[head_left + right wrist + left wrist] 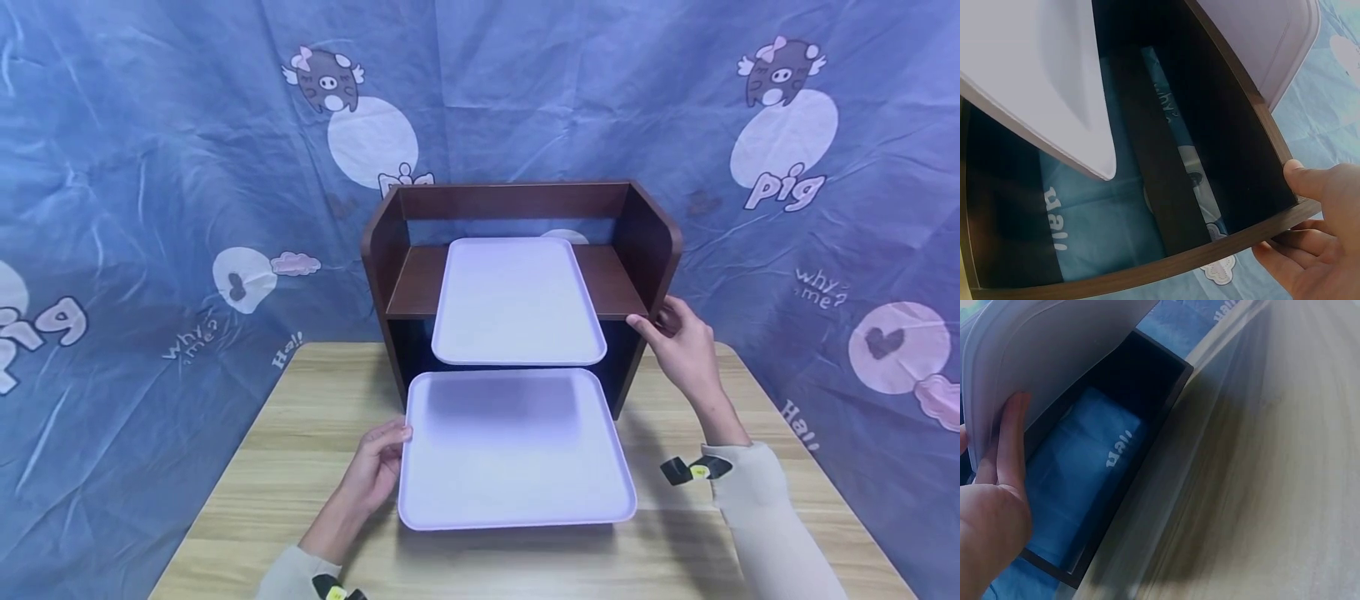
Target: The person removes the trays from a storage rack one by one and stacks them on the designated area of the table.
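Observation:
My left hand grips the left edge of a white rectangular tray, thumb on top and fingers underneath. That tray is held above the table, in front of the lower opening of a dark brown wooden shelf. In the left wrist view my fingers lie against the tray's underside. A second white tray rests on the shelf's upper board, its near end jutting past the front edge. My right hand holds the shelf's right side panel, the thumb at the front corner where the board meets it.
The shelf stands at the back of a light wooden table. Behind and around it hangs a blue cloth with pig prints. The lower compartment has an open back that shows the cloth. Black straps sit on the sleeves.

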